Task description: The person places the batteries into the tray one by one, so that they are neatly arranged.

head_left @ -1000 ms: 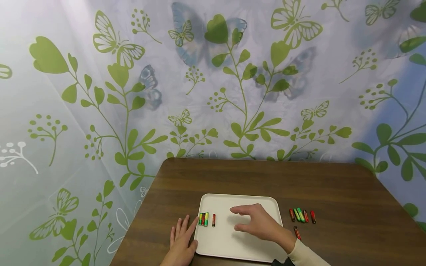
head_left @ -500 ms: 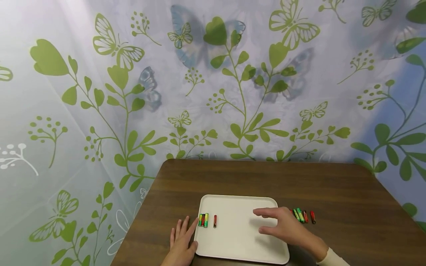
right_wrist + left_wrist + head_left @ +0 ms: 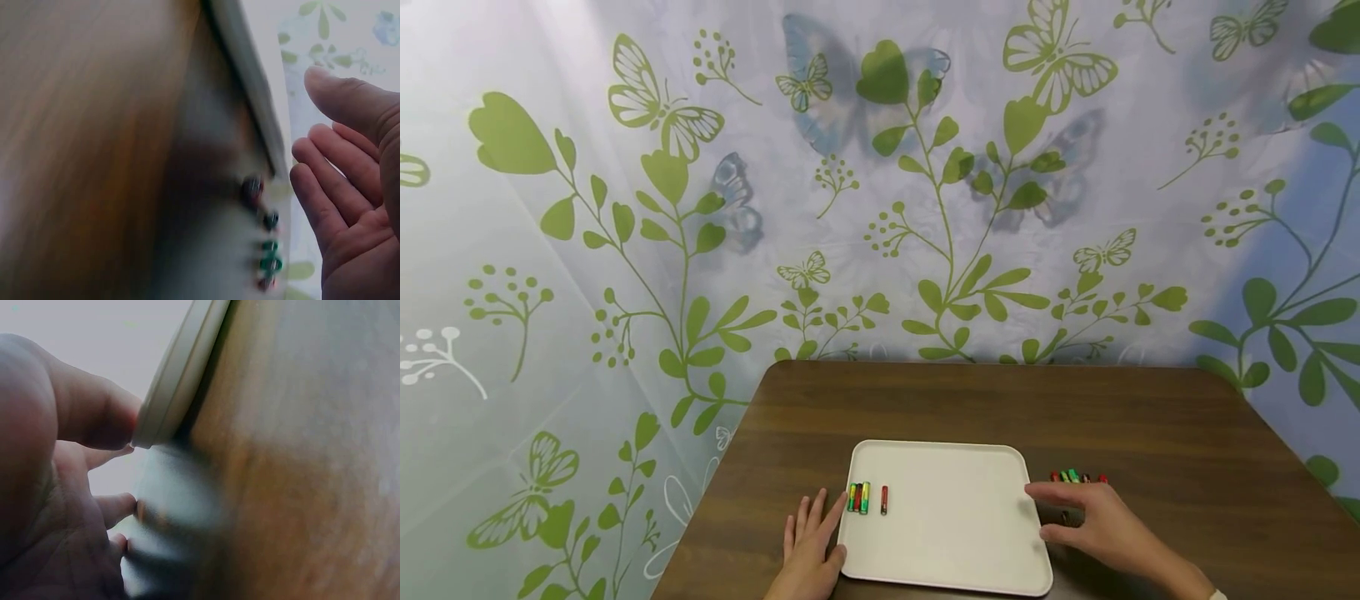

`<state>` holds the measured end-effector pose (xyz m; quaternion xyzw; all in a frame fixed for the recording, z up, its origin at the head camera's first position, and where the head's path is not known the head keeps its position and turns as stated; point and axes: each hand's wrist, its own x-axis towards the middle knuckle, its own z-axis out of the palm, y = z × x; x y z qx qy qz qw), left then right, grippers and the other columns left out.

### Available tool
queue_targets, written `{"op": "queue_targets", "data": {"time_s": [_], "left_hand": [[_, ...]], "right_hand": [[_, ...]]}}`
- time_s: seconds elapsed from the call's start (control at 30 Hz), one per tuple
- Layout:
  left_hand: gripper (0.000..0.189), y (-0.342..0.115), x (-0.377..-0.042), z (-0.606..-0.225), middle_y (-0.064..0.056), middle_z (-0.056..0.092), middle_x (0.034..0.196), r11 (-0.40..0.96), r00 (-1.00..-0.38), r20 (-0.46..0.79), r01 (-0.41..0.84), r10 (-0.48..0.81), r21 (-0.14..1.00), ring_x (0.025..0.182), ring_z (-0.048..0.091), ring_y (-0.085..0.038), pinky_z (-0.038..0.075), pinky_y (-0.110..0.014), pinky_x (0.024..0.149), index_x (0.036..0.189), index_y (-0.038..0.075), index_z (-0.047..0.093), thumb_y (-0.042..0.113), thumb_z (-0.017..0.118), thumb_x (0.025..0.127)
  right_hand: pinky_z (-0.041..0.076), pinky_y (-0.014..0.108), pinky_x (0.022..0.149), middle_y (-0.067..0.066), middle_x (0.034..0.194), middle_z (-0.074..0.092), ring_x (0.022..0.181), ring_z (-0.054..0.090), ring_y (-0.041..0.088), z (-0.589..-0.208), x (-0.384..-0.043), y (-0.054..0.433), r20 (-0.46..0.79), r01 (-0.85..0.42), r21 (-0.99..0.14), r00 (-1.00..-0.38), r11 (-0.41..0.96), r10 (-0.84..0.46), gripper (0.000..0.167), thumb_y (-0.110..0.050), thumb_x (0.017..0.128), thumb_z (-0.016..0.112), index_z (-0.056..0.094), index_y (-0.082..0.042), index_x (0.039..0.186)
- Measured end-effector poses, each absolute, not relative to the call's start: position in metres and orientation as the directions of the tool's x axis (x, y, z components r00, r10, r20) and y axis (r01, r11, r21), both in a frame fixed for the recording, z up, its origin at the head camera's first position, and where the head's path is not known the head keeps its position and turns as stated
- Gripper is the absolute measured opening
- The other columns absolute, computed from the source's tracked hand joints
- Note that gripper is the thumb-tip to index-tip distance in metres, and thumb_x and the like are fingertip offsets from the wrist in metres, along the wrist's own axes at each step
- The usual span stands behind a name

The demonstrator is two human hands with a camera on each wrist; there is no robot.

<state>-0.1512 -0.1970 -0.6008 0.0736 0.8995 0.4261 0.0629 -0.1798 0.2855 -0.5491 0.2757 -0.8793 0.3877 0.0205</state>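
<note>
In the head view, my left hand (image 3: 808, 546) lies at the left side of a white tray (image 3: 955, 533), thumb and index finger touching its rim. The left wrist view shows that thumb (image 3: 100, 412) against the tray's edge. Three batteries (image 3: 858, 497), green-yellow and red, lie side by side inside the tray's left edge. A single red battery (image 3: 884, 500) lies a little to their right. My right hand (image 3: 1101, 521) hovers at the tray's right edge, fingers extended and holding nothing. It partly hides several red and green batteries (image 3: 1073, 476) on the table.
A dark wooden table (image 3: 970, 400) carries everything. Behind it and to the left hangs a pale curtain (image 3: 850, 208) printed with green leaves and butterflies. In the right wrist view, the loose batteries (image 3: 270, 247) stand in a row below the tray's edge.
My right hand has moved right, from above the middle of the tray to its right edge, and now covers part of the loose batteries. My left hand stays in place.
</note>
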Motion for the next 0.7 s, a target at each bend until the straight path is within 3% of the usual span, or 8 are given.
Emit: {"op": "queue_targets", "data": {"time_s": [0.27,0.7], "left_hand": [[0.073,-0.195,-0.150,-0.598,-0.030,0.022,0.178,0.640,-0.985,-0.027,0.090,0.171,0.763,0.165,0.000,-0.060,-0.012,-0.077,0.124,0.168,0.021,0.045,0.011,0.063,0.098],[0.073,-0.197,-0.149,-0.599,-0.029,0.022,0.179,0.633,-0.984,-0.048,0.074,0.173,0.771,0.165,-0.001,-0.059,-0.012,-0.076,0.124,0.168,0.024,0.046,0.012,0.064,0.098]], "right_hand": [[0.063,0.023,0.087,0.001,0.132,0.080,0.119,0.070,-0.004,-0.551,-0.173,0.315,0.201,-0.451,-0.621,-0.882,0.641,-0.425,0.054,-0.041,0.089,0.090,0.077,-0.018,0.137],[0.062,0.023,0.081,-0.004,0.123,0.083,0.111,0.072,-0.004,-0.560,-0.169,0.323,0.249,-0.483,-0.519,-0.875,0.705,-0.416,0.053,-0.040,0.083,0.095,0.080,-0.022,0.131]]}}
